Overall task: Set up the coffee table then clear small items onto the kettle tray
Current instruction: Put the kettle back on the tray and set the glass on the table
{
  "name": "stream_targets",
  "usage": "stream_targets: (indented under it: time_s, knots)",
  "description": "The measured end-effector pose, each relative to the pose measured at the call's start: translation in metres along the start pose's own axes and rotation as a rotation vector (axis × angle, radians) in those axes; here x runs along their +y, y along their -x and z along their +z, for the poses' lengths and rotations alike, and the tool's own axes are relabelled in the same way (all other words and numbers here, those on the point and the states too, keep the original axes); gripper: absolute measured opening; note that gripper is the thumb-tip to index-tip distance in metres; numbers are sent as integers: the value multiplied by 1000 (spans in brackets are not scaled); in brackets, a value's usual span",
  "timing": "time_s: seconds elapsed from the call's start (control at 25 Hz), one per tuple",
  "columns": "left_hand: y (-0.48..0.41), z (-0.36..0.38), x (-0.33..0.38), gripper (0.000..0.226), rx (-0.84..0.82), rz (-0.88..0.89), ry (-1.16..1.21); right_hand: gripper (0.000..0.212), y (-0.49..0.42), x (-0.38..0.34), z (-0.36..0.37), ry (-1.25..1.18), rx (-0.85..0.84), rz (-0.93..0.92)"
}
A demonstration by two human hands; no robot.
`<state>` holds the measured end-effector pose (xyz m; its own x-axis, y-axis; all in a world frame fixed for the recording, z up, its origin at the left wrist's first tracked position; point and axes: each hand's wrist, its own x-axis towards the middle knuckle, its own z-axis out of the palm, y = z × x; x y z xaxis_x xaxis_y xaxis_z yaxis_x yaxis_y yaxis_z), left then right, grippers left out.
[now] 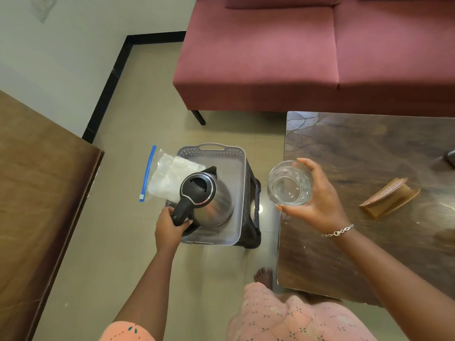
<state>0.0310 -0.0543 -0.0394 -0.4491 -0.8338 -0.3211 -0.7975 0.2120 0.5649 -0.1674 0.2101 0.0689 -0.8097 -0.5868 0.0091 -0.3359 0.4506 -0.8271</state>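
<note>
Gripping kettle (pixel 209 200) in tray (pixel 235 168), glass (pixel 290 184) held at table (pixel 357 148) edge.
Handle (pixel 181 211) clamped in left hand (pixel 168 230), right hand (pixel 320 205) cups glass; if pouring, keep glass level, spout (pixel 213 170) close, tilt slowly.

Left hand (pixel 170 230) gripping kettle (pixel 209 198) handle over grey tray (pixel 236 168), right hand (pixel 317 200) holding glass (pixel 290 183)

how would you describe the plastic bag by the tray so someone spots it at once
Find the maroon sofa, then the grey tray on the dark stool in front of it. The bag sticks out over the tray's left edge, beside the steel kettle. It alone is clear and crinkly, with a blue zip strip along its outer side.
</note>
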Motion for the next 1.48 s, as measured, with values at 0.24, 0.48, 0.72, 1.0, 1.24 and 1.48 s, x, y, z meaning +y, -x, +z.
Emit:
stream_targets:
  time_s: [0.24, 0.48, 0.72, 1.0, 1.24, 1.48]
  knots:
    - [19, -13, 47, 92, 137, 33, 53, 98, 3, -8, -17, -9, 39, 24]
    - [80, -14, 179, 62, -97, 247, 488, 98, 16, -11, -50, -17, 89, 57]
    - [146, 28, 279, 91, -833, 204, 665, 99, 27, 10, -98, -70, 159, 131]
    - [194, 113, 346, 98, -1081, 184, 653, 95, 28, 80, -180, -84, 171, 154]
    - [239, 189, 404, 90, -1035, 144, 726, 97, 22, 148, -257, -70, 114, 163]
    - [235, 258, 456, 108, -972, 149, 745, 95, -16, 210, -303, -61, 66, 167]
